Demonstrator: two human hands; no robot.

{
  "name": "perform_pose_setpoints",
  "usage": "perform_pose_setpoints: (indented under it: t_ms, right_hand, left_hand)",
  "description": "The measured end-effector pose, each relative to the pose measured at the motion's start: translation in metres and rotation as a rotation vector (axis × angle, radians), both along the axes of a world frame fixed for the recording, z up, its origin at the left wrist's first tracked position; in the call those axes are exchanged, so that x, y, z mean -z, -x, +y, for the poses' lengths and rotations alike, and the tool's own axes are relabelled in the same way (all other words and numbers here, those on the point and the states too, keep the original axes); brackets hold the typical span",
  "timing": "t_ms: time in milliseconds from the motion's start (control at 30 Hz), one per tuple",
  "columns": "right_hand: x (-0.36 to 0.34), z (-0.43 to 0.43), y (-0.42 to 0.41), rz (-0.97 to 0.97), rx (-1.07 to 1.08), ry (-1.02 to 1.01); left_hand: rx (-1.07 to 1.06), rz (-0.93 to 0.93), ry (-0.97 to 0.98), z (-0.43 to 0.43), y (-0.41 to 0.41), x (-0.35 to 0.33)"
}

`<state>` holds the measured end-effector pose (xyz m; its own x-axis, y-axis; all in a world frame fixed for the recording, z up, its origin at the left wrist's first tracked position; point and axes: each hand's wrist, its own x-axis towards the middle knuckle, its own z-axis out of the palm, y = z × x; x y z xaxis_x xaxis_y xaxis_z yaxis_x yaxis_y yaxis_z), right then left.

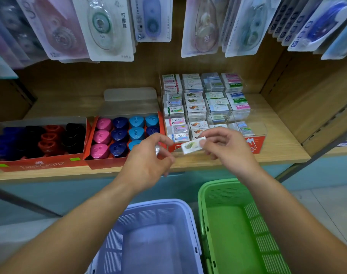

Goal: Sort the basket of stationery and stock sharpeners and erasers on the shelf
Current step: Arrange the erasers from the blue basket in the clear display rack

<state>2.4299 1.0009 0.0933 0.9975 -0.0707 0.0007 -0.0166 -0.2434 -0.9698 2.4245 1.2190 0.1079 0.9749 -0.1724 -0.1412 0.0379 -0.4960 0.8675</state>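
Eraser (192, 145), one, in right hand (228, 147).

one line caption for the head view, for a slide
Right hand pinches a white eraser in front of the clear eraser display on the shelf, left hand close beside it.

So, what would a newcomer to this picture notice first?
Most likely the hands in the middle: the right hand pinches a small white eraser in front of the shelf, with the left hand close beside it. Next come the bright sharpeners in red boxes, left of the clear eraser display. Below, a lilac basket and a green basket stand side by side.
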Motion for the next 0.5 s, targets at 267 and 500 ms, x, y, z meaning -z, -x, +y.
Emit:
perform_pose_setpoints:
  t_ms: [267,500]
  right_hand:
    - [0.004,-0.028,-0.054,-0.090,0.201,0.384]
    - [0.012,-0.022,-0.066,-0.156,0.123,0.737]
  left_hand:
    - [0.047,-0.008,-0.010,0.001,0.000,0.001]
    - [-0.017,0.160,0.205,0.004,-0.009,0.005]
